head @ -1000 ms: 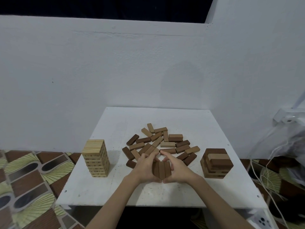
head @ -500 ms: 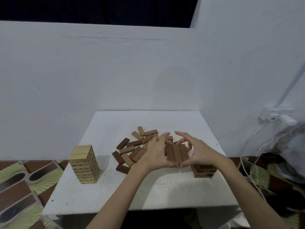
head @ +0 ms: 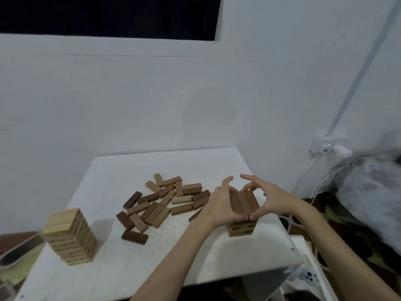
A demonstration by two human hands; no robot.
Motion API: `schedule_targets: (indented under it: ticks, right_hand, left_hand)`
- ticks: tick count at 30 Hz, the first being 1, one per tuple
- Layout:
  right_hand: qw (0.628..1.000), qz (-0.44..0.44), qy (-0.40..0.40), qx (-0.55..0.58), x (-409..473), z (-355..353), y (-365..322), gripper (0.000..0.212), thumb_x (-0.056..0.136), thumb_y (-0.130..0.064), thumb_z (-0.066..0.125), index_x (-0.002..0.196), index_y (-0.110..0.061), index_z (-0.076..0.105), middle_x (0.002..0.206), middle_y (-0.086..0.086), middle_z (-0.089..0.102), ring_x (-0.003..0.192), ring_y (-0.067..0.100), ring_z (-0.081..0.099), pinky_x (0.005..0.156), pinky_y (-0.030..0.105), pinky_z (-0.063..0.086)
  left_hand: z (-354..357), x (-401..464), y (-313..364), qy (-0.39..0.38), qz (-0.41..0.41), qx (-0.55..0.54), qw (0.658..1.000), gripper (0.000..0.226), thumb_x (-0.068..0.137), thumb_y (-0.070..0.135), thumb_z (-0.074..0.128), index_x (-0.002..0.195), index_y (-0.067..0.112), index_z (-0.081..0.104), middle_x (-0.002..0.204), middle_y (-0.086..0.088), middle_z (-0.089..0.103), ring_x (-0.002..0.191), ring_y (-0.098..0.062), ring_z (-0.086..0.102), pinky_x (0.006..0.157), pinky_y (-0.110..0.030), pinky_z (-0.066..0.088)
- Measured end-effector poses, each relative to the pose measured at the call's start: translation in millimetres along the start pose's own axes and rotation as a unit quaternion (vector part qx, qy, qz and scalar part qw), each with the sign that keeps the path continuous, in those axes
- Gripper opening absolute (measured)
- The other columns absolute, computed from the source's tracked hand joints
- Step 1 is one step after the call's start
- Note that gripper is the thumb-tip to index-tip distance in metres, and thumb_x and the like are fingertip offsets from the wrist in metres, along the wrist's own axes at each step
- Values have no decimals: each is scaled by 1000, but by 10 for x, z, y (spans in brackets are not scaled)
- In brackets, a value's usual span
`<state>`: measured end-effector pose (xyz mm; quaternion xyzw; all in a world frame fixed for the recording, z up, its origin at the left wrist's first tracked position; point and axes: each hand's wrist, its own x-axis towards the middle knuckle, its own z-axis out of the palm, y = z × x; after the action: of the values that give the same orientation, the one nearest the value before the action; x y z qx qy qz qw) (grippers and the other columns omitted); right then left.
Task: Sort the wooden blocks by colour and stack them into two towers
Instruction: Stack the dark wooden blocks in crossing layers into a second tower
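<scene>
Row of three dark blocks (head: 244,203): held side by side as one layer, just above or already touching the top of the dark tower (head: 240,230) at the table's right front; contact cannot be told. Left hand (head: 221,205) presses the row's left flank, thumb curled under the near end, forefinger raised clear. Right hand (head: 273,202) mirrors it on the right flank; both thumbs meet at the near edge, so the fingers grip the row by squeeze alone, upper fingers spread and loose.

Risks, judged: uneven pressure could let the middle block slip out; a skewed or hard landing could shift the short tower's layers, which look slightly offset; releasing one side first could drag an outer block off.

Loose pile (head: 165,203): mixed brown and lighter blocks, scattered left of the hands at the centre of the table (head: 121,276), unsorted.

Light tower (head: 69,235): tall, at the left front, well apart.
</scene>
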<state>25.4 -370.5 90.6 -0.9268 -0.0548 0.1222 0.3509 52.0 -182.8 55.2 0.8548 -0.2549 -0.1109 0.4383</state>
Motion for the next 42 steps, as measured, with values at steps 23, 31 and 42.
schedule_targets:
  ticks: [23,31,42]
  right_hand:
    - [999,16,-19,20,109,62,195,109,62,-14,88,145,-38,22,132,-11,49,119,-7,42,88,12,31]
    - [998,38,-47,-30,51,-4,254,119,60,-19,90,146,-41,11,137,-14,39,122,5,37,93,19,33]
    - [998,31,-38,-38,56,37,235,115,64,-15,88,148,-37,12,134,-9,42,122,9,40,95,22,33]
  left_hand:
    - [93,94,-74,-24,-23,18,999,114,60,35,86,147,23,12,130,0,42,121,-18,42,104,-41,39]
    - [20,4,-195,-37,-43,16,998,125,58,27,90,149,21,5,146,-4,35,134,-17,36,106,-29,33]
    - [104,-40,-168,5,-39,-5,999,116,62,27,88,148,16,10,134,0,42,127,-15,39,102,-27,37]
